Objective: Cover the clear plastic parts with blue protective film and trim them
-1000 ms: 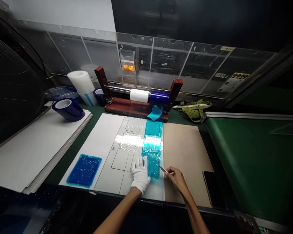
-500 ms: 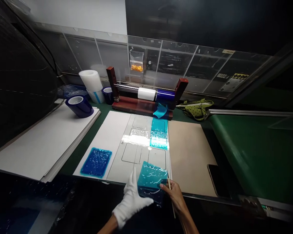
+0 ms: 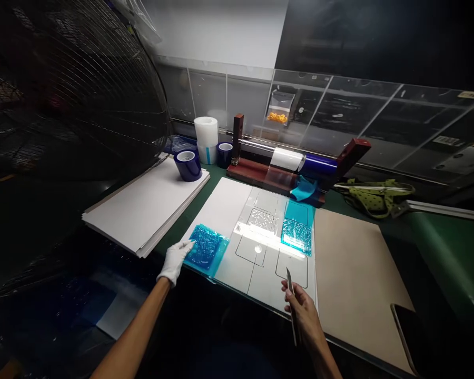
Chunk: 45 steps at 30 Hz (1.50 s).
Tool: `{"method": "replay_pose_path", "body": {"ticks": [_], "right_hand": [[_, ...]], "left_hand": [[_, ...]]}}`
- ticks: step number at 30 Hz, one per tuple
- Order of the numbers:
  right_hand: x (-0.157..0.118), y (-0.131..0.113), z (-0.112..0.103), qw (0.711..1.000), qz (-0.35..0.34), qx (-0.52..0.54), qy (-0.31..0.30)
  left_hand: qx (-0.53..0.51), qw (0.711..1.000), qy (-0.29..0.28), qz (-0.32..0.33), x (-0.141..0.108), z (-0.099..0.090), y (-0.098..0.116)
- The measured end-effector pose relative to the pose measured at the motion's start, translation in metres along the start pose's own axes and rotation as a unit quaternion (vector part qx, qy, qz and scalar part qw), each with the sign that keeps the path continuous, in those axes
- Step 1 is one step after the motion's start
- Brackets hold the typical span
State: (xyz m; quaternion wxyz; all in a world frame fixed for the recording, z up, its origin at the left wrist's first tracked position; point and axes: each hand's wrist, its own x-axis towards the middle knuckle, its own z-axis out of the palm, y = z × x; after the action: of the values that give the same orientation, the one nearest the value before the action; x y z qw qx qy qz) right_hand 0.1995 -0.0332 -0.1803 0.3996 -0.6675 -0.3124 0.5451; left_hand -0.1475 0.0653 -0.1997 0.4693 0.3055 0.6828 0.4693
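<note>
In a white glove, my left hand point(image 3: 176, 258) pinches the left edge of a clear blue film sheet point(image 3: 220, 252) lying over a darker blue stack of film point(image 3: 203, 246) at the front of the white paper. Metal tweezers point(image 3: 290, 295) are held in my bare right hand point(image 3: 303, 308), tips pointing up and away over the template sheet point(image 3: 243, 276) with its black rounded outlines. At the far side of the template lie teal film pieces point(image 3: 297, 235) and a clear film piece point(image 3: 263, 222).
A wooden roll holder point(image 3: 256, 171) carries a white roll point(image 3: 287, 158) and a blue roll point(image 3: 319, 164) at the back. Tape rolls point(image 3: 188, 167) sit by a paper stack point(image 3: 146, 202) on the left. Brown board point(image 3: 351, 263) and a phone point(image 3: 408, 337) are at right; a large fan point(image 3: 82, 95) stands left.
The teal sheet has gone from between my hands to the blue stack at left, with my left hand now closed on its edge. My right hand keeps the tweezers. The view has turned left.
</note>
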Motion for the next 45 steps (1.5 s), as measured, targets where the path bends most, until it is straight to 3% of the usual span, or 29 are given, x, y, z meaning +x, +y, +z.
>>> {"method": "replay_pose_path", "body": {"ticks": [4,12,15,18,21,28,31,33,38,45], "right_hand": [[0.001,0.008,0.000,1.000,-0.012,-0.013,0.017],[0.012,0.026,-0.010,0.997,-0.013,-0.048,0.064],[0.024,0.035,-0.018,0.994,-0.030,-0.069,0.077],[0.041,0.038,-0.019,0.988,-0.052,-0.123,0.081],[0.063,0.033,-0.014,0.977,-0.055,-0.182,0.096],[0.117,0.004,0.004,0.942,-0.041,-0.282,0.175],[0.129,-0.002,0.010,0.933,-0.028,-0.302,0.193],[0.135,-0.004,0.014,0.934,-0.027,-0.300,0.194],[0.145,-0.008,0.021,0.955,-0.026,-0.238,0.173],[0.140,-0.003,0.014,0.977,-0.045,-0.141,0.157]], "left_hand": [[0.036,0.999,0.017,0.005,0.031,-0.015,-0.004],[0.155,0.987,0.012,0.030,0.051,-0.010,-0.021],[0.231,0.969,0.059,0.071,0.055,-0.011,-0.016],[0.316,0.932,0.124,0.126,0.054,-0.003,-0.005],[0.385,0.895,0.100,0.202,0.049,0.027,0.004],[0.493,0.779,-0.180,0.345,0.042,0.155,0.013],[0.517,0.728,-0.259,0.369,0.049,0.200,0.014],[0.530,0.700,-0.295,0.377,0.056,0.220,0.011],[0.553,0.649,-0.337,0.400,0.069,0.239,0.007],[0.526,0.615,-0.313,0.498,0.079,0.241,0.016]]}}
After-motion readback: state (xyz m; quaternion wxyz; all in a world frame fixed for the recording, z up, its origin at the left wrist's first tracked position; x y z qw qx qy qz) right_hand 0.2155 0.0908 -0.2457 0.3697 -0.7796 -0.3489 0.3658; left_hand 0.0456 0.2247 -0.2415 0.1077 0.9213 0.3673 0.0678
